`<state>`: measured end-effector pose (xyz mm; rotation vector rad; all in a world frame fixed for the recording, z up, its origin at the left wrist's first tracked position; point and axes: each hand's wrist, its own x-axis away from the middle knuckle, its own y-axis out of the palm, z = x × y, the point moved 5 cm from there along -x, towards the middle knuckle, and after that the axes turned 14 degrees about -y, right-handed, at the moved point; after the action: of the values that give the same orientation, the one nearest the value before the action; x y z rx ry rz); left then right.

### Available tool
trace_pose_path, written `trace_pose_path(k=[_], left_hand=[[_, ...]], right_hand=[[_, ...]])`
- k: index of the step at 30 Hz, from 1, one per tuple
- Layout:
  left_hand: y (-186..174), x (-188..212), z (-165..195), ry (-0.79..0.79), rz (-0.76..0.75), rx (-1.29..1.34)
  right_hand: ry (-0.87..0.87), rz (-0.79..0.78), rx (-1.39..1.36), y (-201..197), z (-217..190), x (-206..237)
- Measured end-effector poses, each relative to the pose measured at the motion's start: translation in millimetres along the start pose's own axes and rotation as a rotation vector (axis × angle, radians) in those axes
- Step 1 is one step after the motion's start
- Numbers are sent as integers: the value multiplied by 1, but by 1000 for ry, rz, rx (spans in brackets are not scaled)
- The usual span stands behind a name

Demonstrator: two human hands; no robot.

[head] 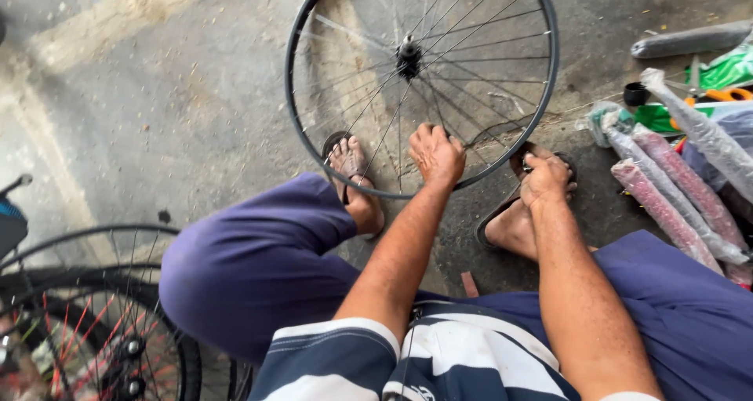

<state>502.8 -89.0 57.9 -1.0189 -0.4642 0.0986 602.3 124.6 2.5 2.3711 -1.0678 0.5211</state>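
A: what's piled on your right over there?

B: you've got wrapped bundles (671, 193) in clear plastic, reddish inside, lying side by side on the concrete floor (157, 95). Behind them there's a green bag (725, 70), a small black cap (636, 94) and a dark tube (690, 39).

A: and on your left?

B: another wheel with red spokes (86, 322), low in the corner.

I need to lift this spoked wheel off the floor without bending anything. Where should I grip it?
Probably grip the black rim of the wheel on its bare right arc, coming from outside. The thin spokes would likely flex.
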Motion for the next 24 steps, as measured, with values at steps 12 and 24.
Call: trace_pose_path(k=[12,24], left_hand=[[42,14,-24,94,-782,156],[39,13,14,-35,-921,572]], right_hand=[[-64,6,126,-22,-25,13],[-104,-334,-126,51,-110,90]])
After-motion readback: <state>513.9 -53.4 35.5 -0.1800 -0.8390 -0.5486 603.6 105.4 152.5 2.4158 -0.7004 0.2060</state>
